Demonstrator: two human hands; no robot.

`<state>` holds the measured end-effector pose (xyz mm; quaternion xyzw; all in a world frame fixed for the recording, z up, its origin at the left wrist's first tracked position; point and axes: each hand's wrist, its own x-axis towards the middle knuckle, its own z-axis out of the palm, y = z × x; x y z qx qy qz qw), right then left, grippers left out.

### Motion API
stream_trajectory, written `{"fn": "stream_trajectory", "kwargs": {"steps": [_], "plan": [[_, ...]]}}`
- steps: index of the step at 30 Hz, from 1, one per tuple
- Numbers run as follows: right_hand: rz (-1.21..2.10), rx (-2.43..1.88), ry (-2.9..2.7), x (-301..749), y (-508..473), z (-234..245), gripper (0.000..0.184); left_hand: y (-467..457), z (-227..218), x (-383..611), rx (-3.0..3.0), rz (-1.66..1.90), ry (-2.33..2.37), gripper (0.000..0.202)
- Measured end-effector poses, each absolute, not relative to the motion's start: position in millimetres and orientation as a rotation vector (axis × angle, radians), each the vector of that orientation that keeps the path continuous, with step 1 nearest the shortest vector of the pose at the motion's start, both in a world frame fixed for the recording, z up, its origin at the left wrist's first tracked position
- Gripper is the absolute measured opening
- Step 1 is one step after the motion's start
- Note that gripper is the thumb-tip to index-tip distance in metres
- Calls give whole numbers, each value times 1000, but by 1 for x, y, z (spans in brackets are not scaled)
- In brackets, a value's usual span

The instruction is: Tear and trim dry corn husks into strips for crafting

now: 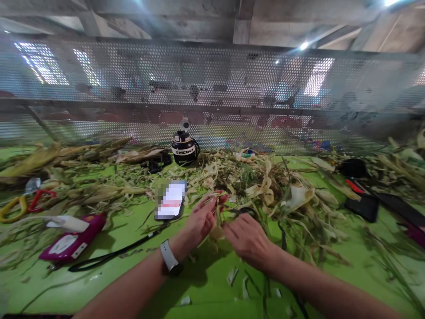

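My left hand [201,218], with a pale watch band on its wrist, is closed around pale strips of dried corn husk [218,216] at the middle of the green table. Fingers curled, my right hand [248,241] pinches the lower part of the same strips just to the right. Its fingertips are partly hidden behind the knuckles. Beyond both hands lies a loose heap of dried husks [265,184]. A phone [171,199] with a lit screen and a black wrist strap [116,253] lies to the left of my left hand.
A black jug marked ENERGY [184,148] stands by the perforated metal screen [212,84]. At left are yellow- and red-handled scissors [28,206] and a magenta box [71,241] with a white plug. A dark phone [361,207] lies at right. Husk scraps [232,275] dot the near table.
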<state>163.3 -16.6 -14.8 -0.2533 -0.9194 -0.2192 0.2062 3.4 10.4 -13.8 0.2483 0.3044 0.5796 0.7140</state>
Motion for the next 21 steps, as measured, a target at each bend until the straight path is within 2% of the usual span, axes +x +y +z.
{"fn": "stream_trajectory", "kwargs": {"steps": [3, 6, 12, 15, 21], "plan": [[-279, -543, -2653, 167, -18, -9, 9, 16, -10, -9, 543, 1254, 649, 28], [52, -569, -2423, 180, -11, 5, 17, 18, -8, -16, 635, 1171, 582, 43], [747, -1149, -1946, 188, 13, 17, 29, 10, -4, -14, 832, 1003, 553, 62], [985, -1113, -1954, 178, 21, 13, 31, 7, -3, -13, 913, 944, 615, 53], [1199, -1002, -1837, 162, 25, 8, 23, 13, -6, -12, 808, 966, 570, 33]]}}
